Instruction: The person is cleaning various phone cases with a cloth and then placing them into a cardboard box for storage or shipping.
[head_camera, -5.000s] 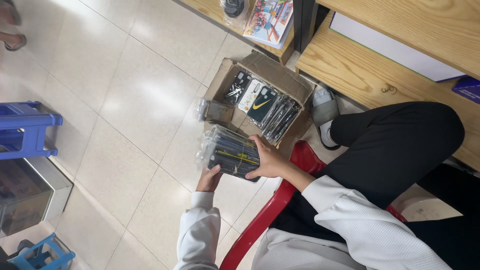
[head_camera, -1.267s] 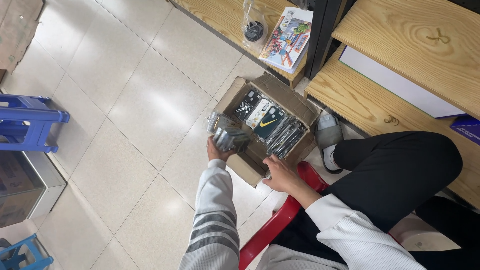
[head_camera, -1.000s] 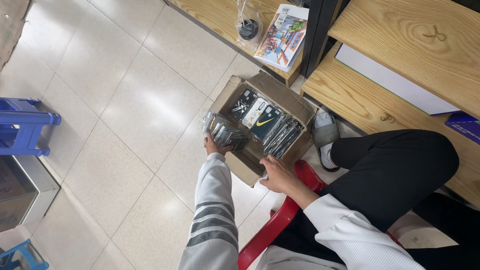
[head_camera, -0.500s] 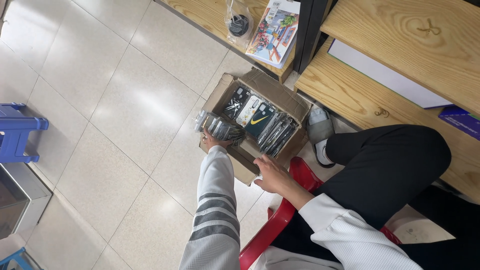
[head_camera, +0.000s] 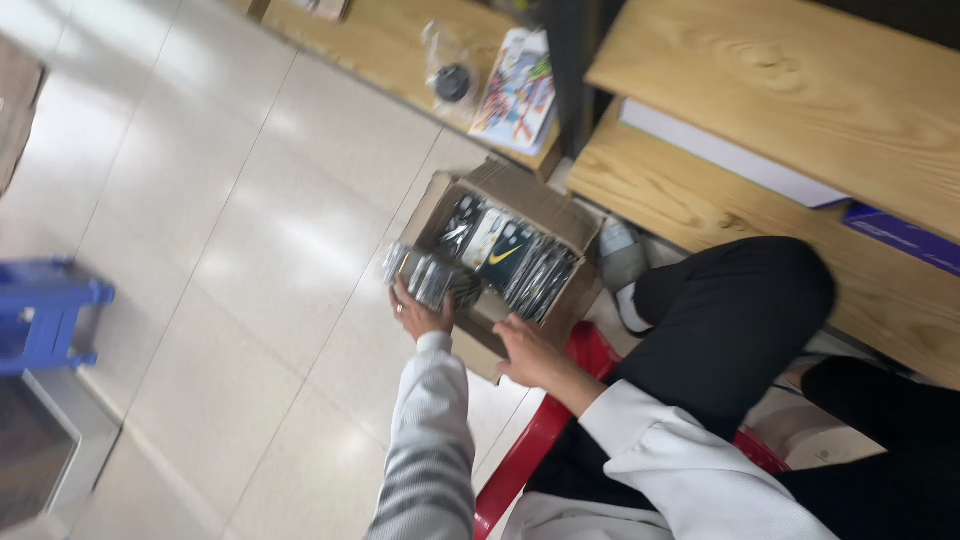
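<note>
Compared with five seconds ago, the stack of packets (head_camera: 432, 281) sits higher, at the cardboard box's (head_camera: 560, 215) left edge near frame centre, gripped from below by the left hand (head_camera: 420, 315), while the right hand (head_camera: 530, 350) lies loosely open against the box's lower wall.

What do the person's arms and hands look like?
Both arms wear long white sleeves. The left sleeve has faint grey stripes lower down, and the right sleeve looks plain. The left hand and the right hand are bare, with no gloves. A small ring seems to sit on a left finger, though it is blurry.
</note>
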